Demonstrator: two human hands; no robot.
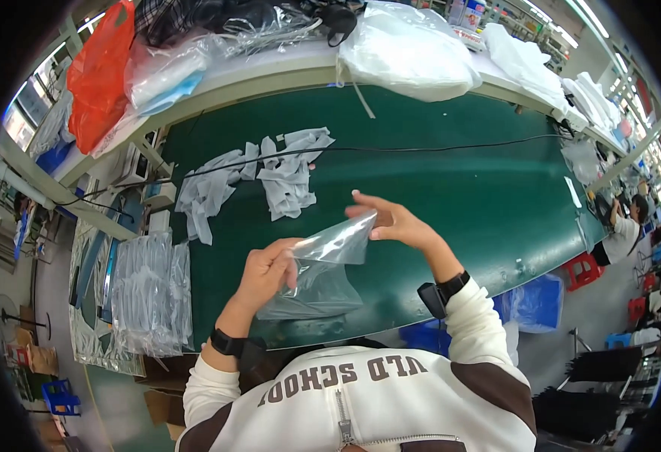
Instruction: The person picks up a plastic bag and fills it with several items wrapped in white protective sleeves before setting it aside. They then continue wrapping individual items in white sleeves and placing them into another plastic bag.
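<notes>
A clear plastic bag (311,290) is stretched between my two hands over the near edge of the green table. My left hand (265,273) is closed on its left side, thumb against the bent fingers. At the upper right corner of the bag is my right hand (398,224), its thumb at the film's edge and some fingers behind the film. The right index finger sticks out, away from the bag. The lower part of the bag hangs slack close to the table. Nothing can be made out inside it.
Loose light grey strips (289,181) lie across the green table (451,196) in two heaps. Stacked clear bags (149,290) stand at the left edge. A black cable (421,149) crosses above the table. White bags (409,53) and a red bag (100,79) sit on the shelf.
</notes>
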